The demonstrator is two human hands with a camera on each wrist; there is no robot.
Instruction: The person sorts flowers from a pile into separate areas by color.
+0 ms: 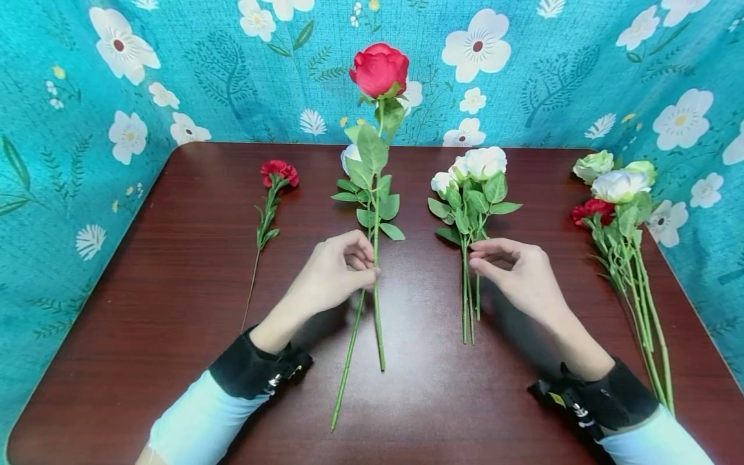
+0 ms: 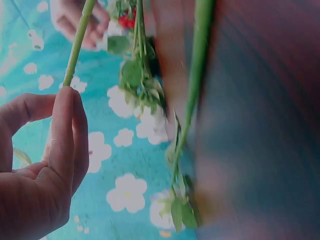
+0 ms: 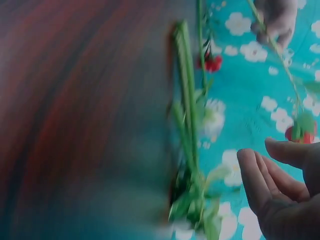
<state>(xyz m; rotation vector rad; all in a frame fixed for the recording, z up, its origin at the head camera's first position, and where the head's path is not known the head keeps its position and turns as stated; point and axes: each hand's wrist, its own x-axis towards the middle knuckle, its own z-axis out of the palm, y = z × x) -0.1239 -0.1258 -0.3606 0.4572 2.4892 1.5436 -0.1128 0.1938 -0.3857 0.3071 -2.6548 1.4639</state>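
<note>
head: left hand point(image 1: 334, 271) pinches rose point(image 1: 379, 68) stem upright; right hand point(image 1: 517, 271) relaxed, empty, by white bunch point(image 1: 472, 187)
wrists: blurred; blooms cut off

The dark wooden table point(image 1: 174, 310) bears a red carnation point(image 1: 278, 173), white roses point(image 1: 473, 168) and a mixed bunch point(image 1: 616, 187).

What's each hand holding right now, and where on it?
The left hand pinches the red rose upright, mid-stem, below its leaves. The right hand holds nothing; it hovers by the white bunch.
</note>
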